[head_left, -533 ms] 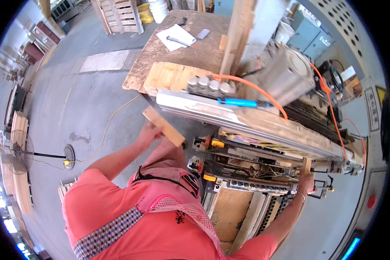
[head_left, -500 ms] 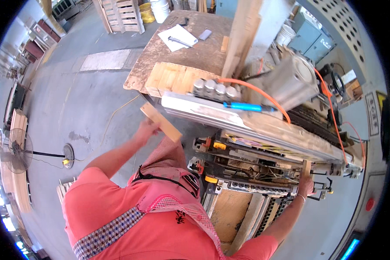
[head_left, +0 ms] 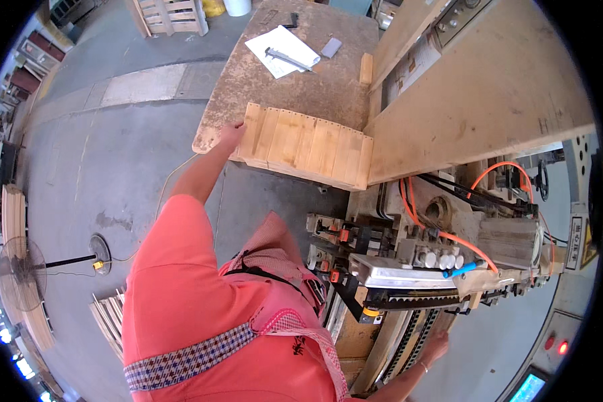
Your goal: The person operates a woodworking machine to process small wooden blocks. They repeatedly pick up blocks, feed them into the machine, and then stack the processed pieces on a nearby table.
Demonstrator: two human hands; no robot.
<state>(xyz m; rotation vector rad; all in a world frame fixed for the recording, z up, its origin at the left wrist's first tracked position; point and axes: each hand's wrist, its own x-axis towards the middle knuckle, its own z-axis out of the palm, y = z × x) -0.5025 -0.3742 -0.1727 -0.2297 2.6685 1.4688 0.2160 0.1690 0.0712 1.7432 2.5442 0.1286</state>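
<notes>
My left hand (head_left: 231, 136) is at the left end of a row of light wooden blocks (head_left: 301, 144). Its fingers close on the end block, which stands against the others on a worn brown table (head_left: 308, 40). Lower right, my right hand (head_left: 437, 347) is beside the machine's black chain track (head_left: 409, 342), fingers curled. A tan edge shows by those fingers, but I cannot make out whether they hold it. A small wooden piece (head_left: 476, 300) sits at the right end of the machine's silver bar (head_left: 402, 273).
A caliper (head_left: 288, 59) lies on white paper on the table. A large wooden panel (head_left: 476, 100) rises at the right. Orange hoses (head_left: 472, 242) cross the machine, with a blue tool (head_left: 462, 269) near its knobs. A fan (head_left: 21, 271) stands on the floor at left.
My left hand has carried a wooden block up to the row's left end. My right hand has moved down and left from the machine's far end. The view has shifted toward the table.
</notes>
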